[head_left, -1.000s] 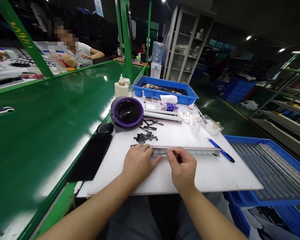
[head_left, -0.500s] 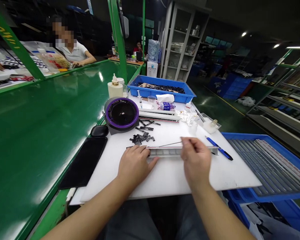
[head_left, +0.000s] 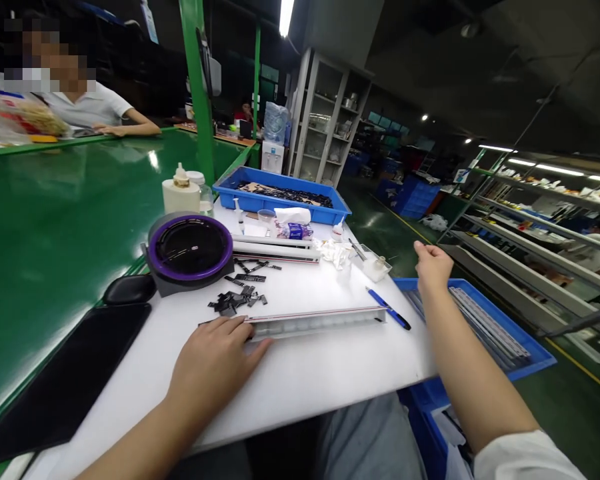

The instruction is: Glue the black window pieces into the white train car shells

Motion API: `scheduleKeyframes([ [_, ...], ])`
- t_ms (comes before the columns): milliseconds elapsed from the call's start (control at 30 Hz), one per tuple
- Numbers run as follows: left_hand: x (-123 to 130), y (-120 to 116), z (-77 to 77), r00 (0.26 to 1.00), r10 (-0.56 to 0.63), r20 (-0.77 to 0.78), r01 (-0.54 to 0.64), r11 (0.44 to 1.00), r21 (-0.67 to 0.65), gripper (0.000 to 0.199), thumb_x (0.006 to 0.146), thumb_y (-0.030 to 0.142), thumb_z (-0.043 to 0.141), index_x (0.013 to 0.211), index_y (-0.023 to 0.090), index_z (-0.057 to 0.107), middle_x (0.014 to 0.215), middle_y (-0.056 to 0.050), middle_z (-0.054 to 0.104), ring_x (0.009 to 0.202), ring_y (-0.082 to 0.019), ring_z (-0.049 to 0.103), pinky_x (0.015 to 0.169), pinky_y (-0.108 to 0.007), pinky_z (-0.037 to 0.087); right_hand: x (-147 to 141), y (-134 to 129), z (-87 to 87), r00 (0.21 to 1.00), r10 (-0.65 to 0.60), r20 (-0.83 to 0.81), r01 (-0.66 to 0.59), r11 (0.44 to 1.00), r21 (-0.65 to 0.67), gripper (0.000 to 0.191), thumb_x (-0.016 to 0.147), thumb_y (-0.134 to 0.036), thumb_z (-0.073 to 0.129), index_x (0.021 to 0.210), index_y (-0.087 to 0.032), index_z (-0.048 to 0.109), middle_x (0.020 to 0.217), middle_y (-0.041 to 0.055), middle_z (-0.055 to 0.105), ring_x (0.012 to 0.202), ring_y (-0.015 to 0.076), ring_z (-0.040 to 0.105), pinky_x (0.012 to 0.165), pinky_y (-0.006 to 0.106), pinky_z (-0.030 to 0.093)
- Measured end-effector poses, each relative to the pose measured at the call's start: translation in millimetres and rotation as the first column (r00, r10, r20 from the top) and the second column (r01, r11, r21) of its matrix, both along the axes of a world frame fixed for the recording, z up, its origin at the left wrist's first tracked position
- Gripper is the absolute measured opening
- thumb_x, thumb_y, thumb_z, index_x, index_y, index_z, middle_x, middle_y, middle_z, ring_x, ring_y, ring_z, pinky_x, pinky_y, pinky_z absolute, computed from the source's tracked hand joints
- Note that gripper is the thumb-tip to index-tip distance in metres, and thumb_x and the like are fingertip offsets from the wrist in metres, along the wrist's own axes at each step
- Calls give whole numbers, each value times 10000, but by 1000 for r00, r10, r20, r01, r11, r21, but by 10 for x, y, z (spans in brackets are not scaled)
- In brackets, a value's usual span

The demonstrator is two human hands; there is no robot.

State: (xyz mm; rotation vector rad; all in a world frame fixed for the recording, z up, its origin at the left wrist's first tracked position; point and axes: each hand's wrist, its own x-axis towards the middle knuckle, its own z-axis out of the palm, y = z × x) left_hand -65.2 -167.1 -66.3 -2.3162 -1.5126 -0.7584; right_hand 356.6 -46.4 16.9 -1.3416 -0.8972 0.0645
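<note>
My left hand [head_left: 217, 357] rests on the near part of the white work board, fingers over the left end of a long white profile bar [head_left: 310, 322] and thumb against its front side. The bar has a thin red line along its top edge. Out to the right, above the blue tray, my right hand [head_left: 434, 267] is raised with thumb and fingers pinched together. What it pinches is too thin to make out. Small black flat pieces [head_left: 237, 300] lie in a loose pile behind the bar. A blue pen [head_left: 387, 309] lies near the bar's right end.
A round black dish with a purple rim [head_left: 191, 247] stands at the left. Behind are more white bars [head_left: 275, 250], a tissue pack [head_left: 294, 230] and a blue bin [head_left: 280, 210] of black parts. A blue tray [head_left: 540, 363] holds bars at the right. A co-worker [head_left: 95, 110] sits across.
My right hand has lifted off from above the bar and swung out to the right; the thin dark line at its fingertips no longer shows clearly. My left hand stays on the bar. The view has turned right.
</note>
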Motion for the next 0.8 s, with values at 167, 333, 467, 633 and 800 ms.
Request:
scheduleKeyframes([
  [167, -12, 22, -23, 1000, -2, -12, 2, 1000, 23, 368, 895, 501, 560, 771, 178, 686, 914, -97, 744, 874, -283, 673, 780, -427, 501, 56, 126, -167, 997, -67, 26, 68, 996, -51, 373, 706, -538, 658, 687, -171, 594, 504, -50, 450, 503, 121, 423, 501, 275, 339],
  [333, -26, 27, -33, 1000, 0, -26, 1, 1000, 21, 377, 894, 506, 551, 755, 183, 688, 875, -89, 740, 836, -270, 670, 768, -417, 495, -45, 272, -233, 997, -22, 76, 34, 987, -159, 330, 621, -479, 722, 649, -160, 642, 531, -15, 546, 542, 134, 463, 551, 281, 351],
  [467, -17, 32, -26, 1000, 0, -23, 0, 1000, 25, 364, 897, 487, 550, 755, 182, 688, 873, -94, 737, 827, -263, 665, 763, -414, 496, -133, 254, -149, 993, 49, 109, -26, 978, -206, 329, 473, -400, 817, 539, -171, 591, 461, -28, 513, 509, 125, 448, 527, 283, 328],
  [633, 9, 1, 7, 1000, 12, -11, -12, 1000, -5, 331, 889, 469, 568, 759, 187, 681, 855, -90, 733, 822, -269, 663, 754, -410, 496, -318, -159, 150, 995, -98, -18, 99, 994, 41, 296, 761, -490, 585, 723, -214, 487, 539, -82, 381, 503, 96, 328, 497, 260, 302],
  [800, 42, -34, 47, 999, 32, 8, -32, 997, -64, 332, 884, 466, 577, 728, 188, 668, 816, -74, 722, 820, -269, 658, 757, -404, 491, -1157, -874, 151, 782, 447, -434, -333, 889, 315, 333, 692, -363, 734, 687, -213, 437, 539, -113, 289, 445, 58, 208, 402, 203, 167],
])
